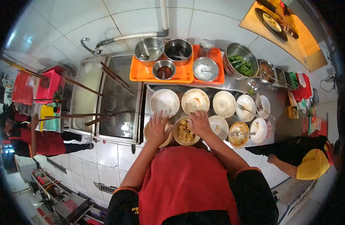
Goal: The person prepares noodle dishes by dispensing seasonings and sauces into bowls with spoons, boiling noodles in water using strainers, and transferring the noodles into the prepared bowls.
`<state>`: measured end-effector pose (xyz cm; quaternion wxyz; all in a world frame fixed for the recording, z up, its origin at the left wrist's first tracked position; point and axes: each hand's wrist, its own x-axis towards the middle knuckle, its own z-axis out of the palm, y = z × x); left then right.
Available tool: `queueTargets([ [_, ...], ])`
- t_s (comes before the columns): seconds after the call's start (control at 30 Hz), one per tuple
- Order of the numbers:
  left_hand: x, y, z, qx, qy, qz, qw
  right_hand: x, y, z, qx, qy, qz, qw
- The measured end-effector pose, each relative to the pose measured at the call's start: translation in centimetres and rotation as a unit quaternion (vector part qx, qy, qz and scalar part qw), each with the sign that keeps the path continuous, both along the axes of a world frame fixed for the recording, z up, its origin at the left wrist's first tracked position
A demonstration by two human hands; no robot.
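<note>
My left hand [157,128] lies over a pale bowl [147,132] in the front row, its fingers stretched toward the white bowl [164,101] behind. The hand hides much of the front bowl. My right hand [200,123] is at the right rim of a bowl of brownish diced food [186,134], with fingers extended forward. Their tips come close to the near rim of a bowl with brown sauce smears [195,99]; whether they touch it I cannot tell. Neither hand lifts anything.
More bowls [224,104] stand to the right, some with spoons. Behind are orange trays [142,76] with metal pots and a metal bowl of green vegetables [242,60]. On the left is a steaming cooker [123,97] with long sticks. Co-workers [45,137] stand at both sides.
</note>
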<state>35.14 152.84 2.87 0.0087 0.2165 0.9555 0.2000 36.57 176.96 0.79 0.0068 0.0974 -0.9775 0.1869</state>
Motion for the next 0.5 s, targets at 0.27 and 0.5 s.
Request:
queueTargets([
  [0.27, -12.0, -1.5, 3.0, 0.465, -0.059, 0.141, 0.872, 0.1, 0.6, 3.0, -0.077, 0.041, -0.013, 0.996],
  [0.5, -28.4, -1.3, 5.3, 0.531, -0.297, 0.342, 0.716, 4.1, 3.6, 6.2, -0.228, 0.004, -0.082, 0.970],
])
